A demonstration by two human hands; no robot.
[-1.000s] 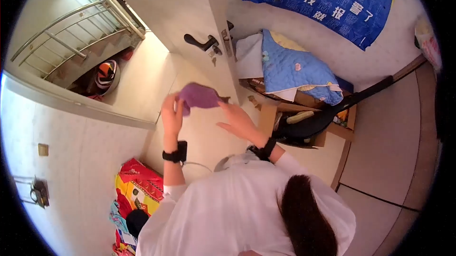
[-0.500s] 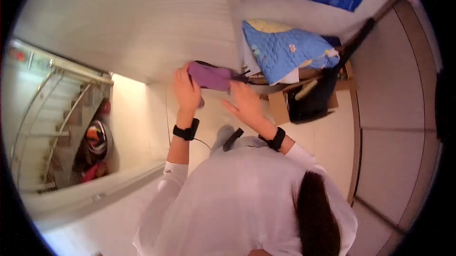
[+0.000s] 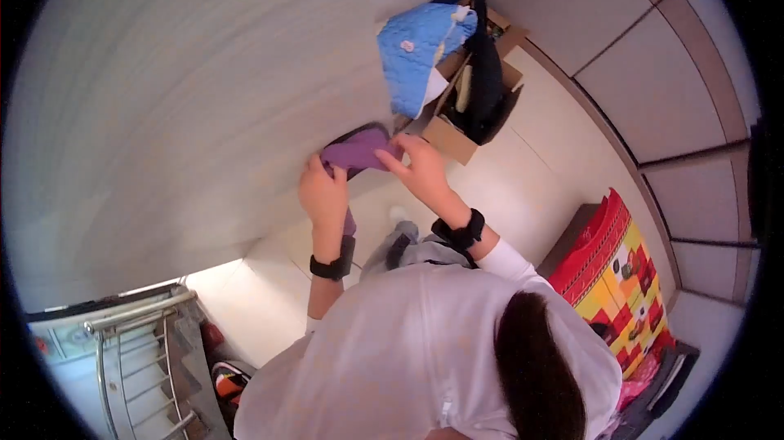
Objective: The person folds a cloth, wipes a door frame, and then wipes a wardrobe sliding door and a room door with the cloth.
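A soft purple cloth-like item [image 3: 359, 152] with a dark edge stretches between my two hands, in front of the pale wall. My left hand [image 3: 323, 193] is closed on its left end, fingers curled over the edge. At the right end, my right hand [image 3: 425, 175] pinches it, thumb on the near face. Another bit of purple shows below, beside my left wrist. What the dark edge belongs to, I cannot make out. Both wrists wear black bands.
A pale wall [image 3: 196, 97] rises close ahead. Ahead right stand an open cardboard box [image 3: 452, 143] and a blue quilted cloth [image 3: 416, 52]. A red and yellow patterned cover [image 3: 629, 285] lies at the right. Stair railings [image 3: 135, 322] are at lower left.
My view has swung right, bringing the red and yellow cover into sight. The purple item is still between my hands, and my right thumb has come in onto it.
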